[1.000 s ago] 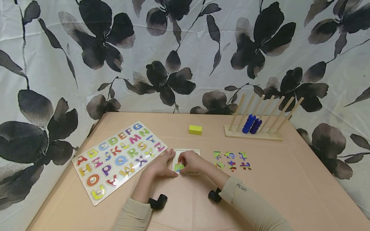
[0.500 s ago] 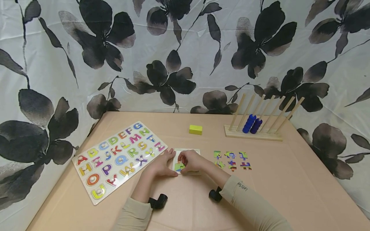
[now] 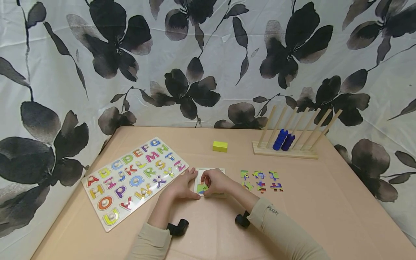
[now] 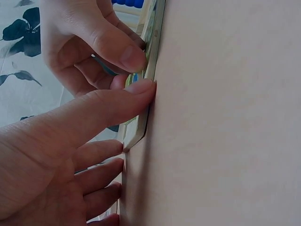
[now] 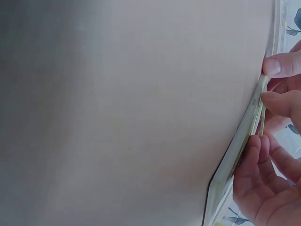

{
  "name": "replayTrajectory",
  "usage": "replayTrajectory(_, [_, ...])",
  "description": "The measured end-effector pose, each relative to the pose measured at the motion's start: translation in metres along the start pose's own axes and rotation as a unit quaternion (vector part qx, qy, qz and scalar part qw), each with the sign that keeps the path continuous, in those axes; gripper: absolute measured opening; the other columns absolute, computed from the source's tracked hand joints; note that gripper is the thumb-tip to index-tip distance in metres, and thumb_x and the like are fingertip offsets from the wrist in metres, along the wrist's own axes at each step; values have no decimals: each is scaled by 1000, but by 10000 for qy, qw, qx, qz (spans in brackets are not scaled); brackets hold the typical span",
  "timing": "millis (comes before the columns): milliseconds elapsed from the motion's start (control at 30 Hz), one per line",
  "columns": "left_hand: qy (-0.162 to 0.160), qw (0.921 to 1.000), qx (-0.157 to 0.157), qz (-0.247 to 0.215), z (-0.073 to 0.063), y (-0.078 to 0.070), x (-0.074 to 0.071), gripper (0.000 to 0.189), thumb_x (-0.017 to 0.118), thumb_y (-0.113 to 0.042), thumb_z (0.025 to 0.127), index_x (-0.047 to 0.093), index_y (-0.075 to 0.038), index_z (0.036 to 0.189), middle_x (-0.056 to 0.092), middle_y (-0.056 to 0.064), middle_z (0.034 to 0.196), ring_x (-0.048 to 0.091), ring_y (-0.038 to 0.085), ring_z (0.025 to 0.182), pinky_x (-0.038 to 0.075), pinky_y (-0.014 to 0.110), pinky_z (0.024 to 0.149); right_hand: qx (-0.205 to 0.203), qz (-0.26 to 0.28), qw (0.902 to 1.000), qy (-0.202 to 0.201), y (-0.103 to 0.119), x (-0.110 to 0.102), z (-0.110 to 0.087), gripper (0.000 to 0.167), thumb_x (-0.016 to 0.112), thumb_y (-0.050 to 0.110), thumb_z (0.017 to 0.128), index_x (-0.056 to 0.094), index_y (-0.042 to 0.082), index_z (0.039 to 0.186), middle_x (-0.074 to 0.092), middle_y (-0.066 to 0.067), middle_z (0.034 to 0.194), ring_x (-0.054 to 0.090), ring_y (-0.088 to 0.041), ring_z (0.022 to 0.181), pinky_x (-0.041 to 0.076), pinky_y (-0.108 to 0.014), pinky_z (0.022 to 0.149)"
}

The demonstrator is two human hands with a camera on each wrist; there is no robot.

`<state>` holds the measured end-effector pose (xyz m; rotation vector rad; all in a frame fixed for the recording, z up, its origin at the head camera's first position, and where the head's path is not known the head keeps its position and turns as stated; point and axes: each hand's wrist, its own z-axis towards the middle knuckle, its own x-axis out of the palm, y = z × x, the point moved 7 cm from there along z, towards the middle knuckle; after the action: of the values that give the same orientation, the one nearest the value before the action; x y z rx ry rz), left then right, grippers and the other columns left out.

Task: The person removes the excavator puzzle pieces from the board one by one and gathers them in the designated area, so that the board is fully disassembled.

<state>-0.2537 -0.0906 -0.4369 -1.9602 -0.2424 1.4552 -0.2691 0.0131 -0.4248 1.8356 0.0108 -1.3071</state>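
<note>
A small white-rimmed puzzle board point(image 3: 221, 170) lies on the table between the two hands. My left hand point(image 3: 183, 185) holds its near left corner, thumb on the front edge and fingers along the left side. Over the board, my right hand point(image 3: 217, 182) pinches a thin jigsaw piece point(image 5: 262, 123) between thumb and fingers; the right wrist view has this piece edge-on. Green and blue printed pieces point(image 3: 201, 188) show at the board's lower left, partly under the right fingers. Several loose jigsaw pieces point(image 3: 261, 185) lie in two rows to the right.
A letter puzzle board point(image 3: 131, 206) with knobbed letters lies slanted at the left, close to my left hand. A yellow block point(image 3: 220, 146) sits behind the small board. At the back right stands a wooden peg rack point(image 3: 286, 153) with blue beads point(image 3: 280, 139) on two pegs.
Both hands stay at the small board in nearly the same pose, with only tiny shifts of the right fingers. The loose pieces have not moved.
</note>
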Motion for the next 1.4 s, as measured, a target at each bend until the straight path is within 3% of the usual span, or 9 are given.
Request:
replayTrajectory(200, [-12,10000,39,37,-1,0,0,86,81,-26,66,40,3,135,28,17,146,18,36,135,22,47,107,82,248,9996,46,-4,1,-1,33,81,5,64,60,2,90,56,-7,72,48,-9,60,41,-18,54])
replayTrajectory(700, [13,9999,70,87,-1,-3,0,87,81,-26,66,39,5,135,27,19,146,17,38,135,21,47,108,-227,623,9977,-112,-5,-13,-18,33,78,2,64,61,1,92,55,-5,72,50,-9,61,44,-18,54])
replayTrajectory(1033, [26,9999,41,108,-1,-2,1,87,81,-25,66,38,3,136,27,17,146,17,37,135,20,47,108,-200,559,9972,-453,-16,-30,-46,33,79,3,64,63,2,92,55,-4,74,54,-15,63,44,-19,54])
replayTrajectory(1400, [-19,10000,-19,35,-1,-2,0,87,81,-23,66,38,3,136,26,16,147,16,36,136,19,46,109,65,479,9966,-671,-46,-45,-91,34,78,3,63,62,2,92,54,-2,76,53,-16,65,44,-20,52])
